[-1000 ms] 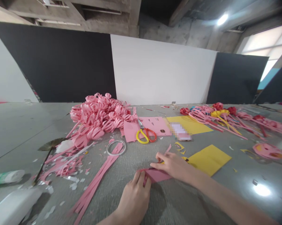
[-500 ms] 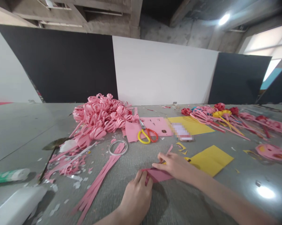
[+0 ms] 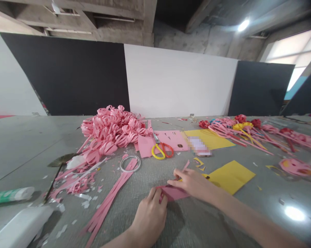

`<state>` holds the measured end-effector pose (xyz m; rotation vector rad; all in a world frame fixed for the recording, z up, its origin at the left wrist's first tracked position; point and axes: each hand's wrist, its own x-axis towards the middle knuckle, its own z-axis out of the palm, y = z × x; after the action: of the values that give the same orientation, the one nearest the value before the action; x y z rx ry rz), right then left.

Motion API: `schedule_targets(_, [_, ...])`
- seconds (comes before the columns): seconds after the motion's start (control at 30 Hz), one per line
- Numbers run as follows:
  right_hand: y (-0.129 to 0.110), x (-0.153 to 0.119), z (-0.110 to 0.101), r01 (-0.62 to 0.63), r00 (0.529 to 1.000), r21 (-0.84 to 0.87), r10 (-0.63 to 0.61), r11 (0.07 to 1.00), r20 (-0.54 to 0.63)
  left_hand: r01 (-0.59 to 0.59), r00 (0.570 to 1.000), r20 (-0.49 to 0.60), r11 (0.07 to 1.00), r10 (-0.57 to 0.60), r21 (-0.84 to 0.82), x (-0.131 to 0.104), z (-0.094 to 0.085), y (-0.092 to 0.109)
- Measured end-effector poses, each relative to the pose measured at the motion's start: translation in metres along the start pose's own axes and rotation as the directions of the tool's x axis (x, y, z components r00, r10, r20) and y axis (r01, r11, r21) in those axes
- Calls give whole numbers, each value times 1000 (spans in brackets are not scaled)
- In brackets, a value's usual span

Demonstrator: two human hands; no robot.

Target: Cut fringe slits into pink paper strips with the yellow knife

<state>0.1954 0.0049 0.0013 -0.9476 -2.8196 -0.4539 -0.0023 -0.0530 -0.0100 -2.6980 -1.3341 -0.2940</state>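
A piece of pink paper (image 3: 175, 193) lies low over the grey surface between my two hands. My left hand (image 3: 150, 213) has its fingers curled closed over the paper's left end. My right hand (image 3: 193, 182) is closed at the paper's upper right part, thumb and fingers bent together. Past its fingers a narrow pink strip (image 3: 186, 164) sticks up. Under and behind the right hand rests a yellow sheet (image 3: 232, 176), partly covered. Yellow- and red-handled scissors (image 3: 162, 151) lie farther off on a pink sheet (image 3: 145, 147).
Left of my hands are a tape roll (image 3: 130, 169), pink paper strips (image 3: 111, 194) and a heap of pink paper curls (image 3: 111, 129). A green-white tube (image 3: 12, 195) and a white block (image 3: 21, 229) lie far left. A phone (image 3: 199, 146) and paper flowers (image 3: 244, 125) are at right.
Both hands stay almost in place on the pink paper. The whole view has shifted slightly with the head.
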Motion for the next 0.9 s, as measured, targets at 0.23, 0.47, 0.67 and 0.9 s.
schedule_targets(0.23, [7,-9,-12,-173,985,285,160,943,68,11,998,-54,988,-19,-152,-2,3,-6])
schedule_targets(0.47, [4,-5,-15,-407,879,893,348,194,325,6,991,-119,921,-57,-390,5,1,-17])
schedule_targets(0.67, [-4,-3,10,-278,889,875,238,-396,390,96,990,-57,904,-131,-417,14,3,-22])
schedule_targets(0.9, [-5,-3,21,-243,887,862,257,-446,383,137,989,0,927,-146,-349,26,6,-22])
